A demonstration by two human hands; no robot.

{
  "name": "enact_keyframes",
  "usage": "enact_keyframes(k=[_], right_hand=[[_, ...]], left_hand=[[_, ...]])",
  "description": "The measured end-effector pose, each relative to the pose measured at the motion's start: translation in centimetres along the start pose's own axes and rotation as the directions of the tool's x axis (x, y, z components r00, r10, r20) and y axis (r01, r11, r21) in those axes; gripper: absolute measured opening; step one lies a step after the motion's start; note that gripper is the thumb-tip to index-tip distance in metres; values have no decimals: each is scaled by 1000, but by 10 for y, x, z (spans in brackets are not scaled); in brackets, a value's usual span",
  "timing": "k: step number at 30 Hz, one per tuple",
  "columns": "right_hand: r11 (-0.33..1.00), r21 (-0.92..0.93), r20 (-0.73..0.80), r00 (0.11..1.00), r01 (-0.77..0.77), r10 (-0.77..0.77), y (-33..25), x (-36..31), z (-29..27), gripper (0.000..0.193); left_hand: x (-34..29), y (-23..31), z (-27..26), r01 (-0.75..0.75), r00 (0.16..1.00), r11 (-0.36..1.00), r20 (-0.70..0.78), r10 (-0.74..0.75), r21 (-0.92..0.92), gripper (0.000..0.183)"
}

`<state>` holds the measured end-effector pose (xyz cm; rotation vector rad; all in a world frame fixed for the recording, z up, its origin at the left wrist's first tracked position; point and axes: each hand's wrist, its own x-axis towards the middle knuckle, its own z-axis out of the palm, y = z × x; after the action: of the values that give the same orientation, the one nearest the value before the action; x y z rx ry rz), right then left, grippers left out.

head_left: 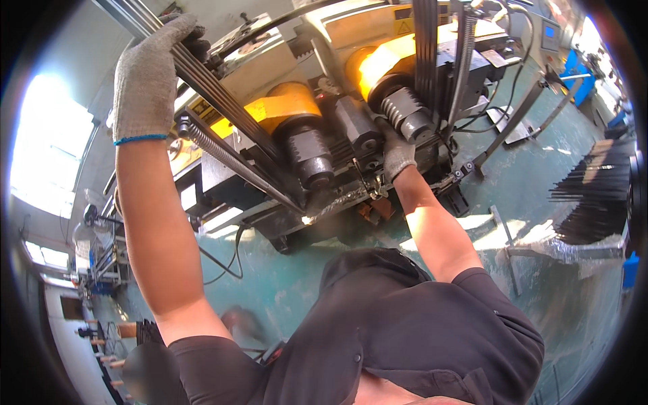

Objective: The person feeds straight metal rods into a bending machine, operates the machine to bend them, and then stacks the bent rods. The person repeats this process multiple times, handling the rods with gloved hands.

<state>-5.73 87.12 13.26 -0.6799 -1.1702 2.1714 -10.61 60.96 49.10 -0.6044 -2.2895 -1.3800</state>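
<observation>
My left hand (145,84), in a grey knit glove with dark fingers, is raised at the upper left. Its fingers curl round a bundle of long, thin metal bars (226,98) that slants down into a machine. Lower and to the right, my right hand (398,154), gloved too, reaches between a dark metal block (356,125) and the right-hand ribbed spindle (407,113). Its fingers are hidden among the machine parts. The left-hand ribbed spindle (309,152) sticks out of a yellow housing (287,104), near the lower part of the bars.
Coil springs (233,158) slope beside the bars. A second upright bundle of bars (426,61) stands behind the right spindle. A stack of dark rods (597,192) lies at the far right. Cables (236,263) hang over the green floor (290,290). A control box (545,32) stands at the back right.
</observation>
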Motion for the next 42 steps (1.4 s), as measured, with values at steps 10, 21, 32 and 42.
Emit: enact_keyframes(k=[10,21,32,42], right_hand=[[890,-260,376,888,374,-264,76,43,-47,32],[998,-27,220,974,60,-52,42,19,-31,30],[1000,-13,228,973,29,-25,61,33,-39,29],[999,-47,211,977,-25,34,53,26,-33,35]], left_hand=[[3,-36,-51,-655,712,238,480,512,717,28],[-61,46,17,139,986,986,-100,-130,93,39],[-36,29,-1,115,992,972,20,-121,204,32],[-31,17,-10,-181,977,922,169,129,342,24]])
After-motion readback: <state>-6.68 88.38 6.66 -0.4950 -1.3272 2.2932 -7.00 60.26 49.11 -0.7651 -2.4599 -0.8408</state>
